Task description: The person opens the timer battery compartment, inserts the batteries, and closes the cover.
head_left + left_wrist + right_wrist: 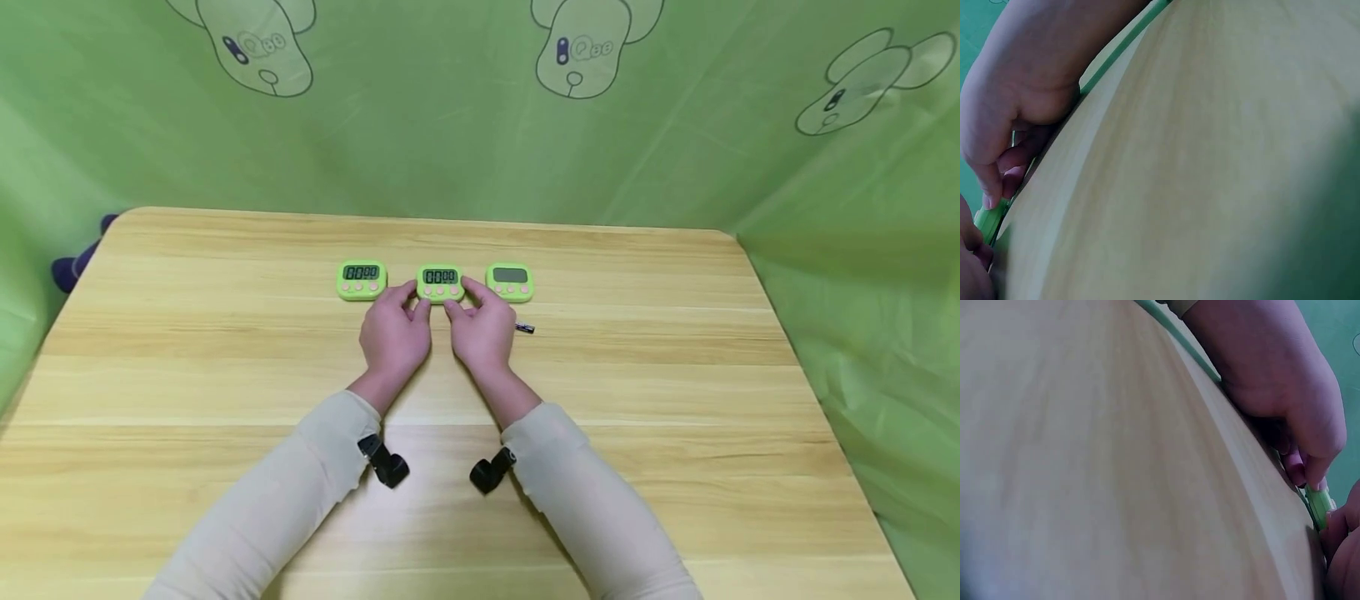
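A green digital timer (440, 283) with pink buttons lies face up on the table, its screen reading 00:00. The fingers and thumb of my left hand (397, 329) pinch it at its left side and lower left edge. My right hand (483, 329) grips the opposite side the same way. In the left wrist view, the timer's green edge (989, 220) shows between the two hands. The right wrist view shows that edge (1318, 506) too, under the fingertips.
Left of the held timer lies a matching timer (362, 281) reading 00:00. To the right is another timer (510, 282) with a blank screen. A small battery (526, 327) lies beside the right hand on the wooden table (637, 467). Green cloth (420, 133) hangs behind.
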`<state>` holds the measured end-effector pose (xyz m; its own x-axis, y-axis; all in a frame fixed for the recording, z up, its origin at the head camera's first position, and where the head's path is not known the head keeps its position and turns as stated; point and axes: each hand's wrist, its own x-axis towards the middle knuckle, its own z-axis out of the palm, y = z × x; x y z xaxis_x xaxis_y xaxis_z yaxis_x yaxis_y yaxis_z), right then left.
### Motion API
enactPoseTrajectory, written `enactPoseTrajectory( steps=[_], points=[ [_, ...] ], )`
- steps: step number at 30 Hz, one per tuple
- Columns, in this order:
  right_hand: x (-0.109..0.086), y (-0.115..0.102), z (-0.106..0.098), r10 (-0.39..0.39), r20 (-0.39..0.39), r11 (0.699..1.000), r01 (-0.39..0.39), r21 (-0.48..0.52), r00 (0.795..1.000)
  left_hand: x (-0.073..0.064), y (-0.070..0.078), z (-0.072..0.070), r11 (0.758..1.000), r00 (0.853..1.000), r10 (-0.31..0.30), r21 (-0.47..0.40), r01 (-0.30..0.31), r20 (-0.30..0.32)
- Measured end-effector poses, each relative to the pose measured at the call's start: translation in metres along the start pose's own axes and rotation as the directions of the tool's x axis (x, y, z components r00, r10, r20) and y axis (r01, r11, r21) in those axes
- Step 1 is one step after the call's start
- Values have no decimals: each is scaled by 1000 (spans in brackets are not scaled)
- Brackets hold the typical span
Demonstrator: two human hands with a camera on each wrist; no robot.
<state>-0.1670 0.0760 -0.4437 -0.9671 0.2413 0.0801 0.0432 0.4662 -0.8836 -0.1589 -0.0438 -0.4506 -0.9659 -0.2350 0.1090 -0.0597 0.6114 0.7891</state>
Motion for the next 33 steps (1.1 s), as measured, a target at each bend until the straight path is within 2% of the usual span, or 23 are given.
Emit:
enactPoseTrajectory(
  steps=[10,13,16,19,24,26,28,33],
  points=[
    [0,2,-2,-11,31,1000,11,-9,999,2,0,3,999,1000,8,34,-7,-26],
    [-5,5,-7,-46,42,998,44,47,998,0,0,3,1000,1000,-7,4,8,-23],
    [-15,8,-15,-90,57,990,83,114,994,-5,0,2,998,999,-13,-63,10,-42],
    [-26,13,-26,-152,60,975,139,176,987,-13,-1,1,986,996,15,-164,-29,-87],
    [-38,29,-46,-265,30,927,246,282,964,-30,3,6,936,984,108,-320,-148,-140],
    [-41,35,-56,-291,6,913,276,300,957,-37,7,11,916,979,154,-351,-193,-137],
    [-43,35,-67,-301,-20,910,293,293,953,-44,12,17,906,973,196,-355,-228,-124],
    [-41,28,-95,-299,-95,927,313,206,949,-52,25,33,903,968,239,-351,-249,-73]
  ],
)
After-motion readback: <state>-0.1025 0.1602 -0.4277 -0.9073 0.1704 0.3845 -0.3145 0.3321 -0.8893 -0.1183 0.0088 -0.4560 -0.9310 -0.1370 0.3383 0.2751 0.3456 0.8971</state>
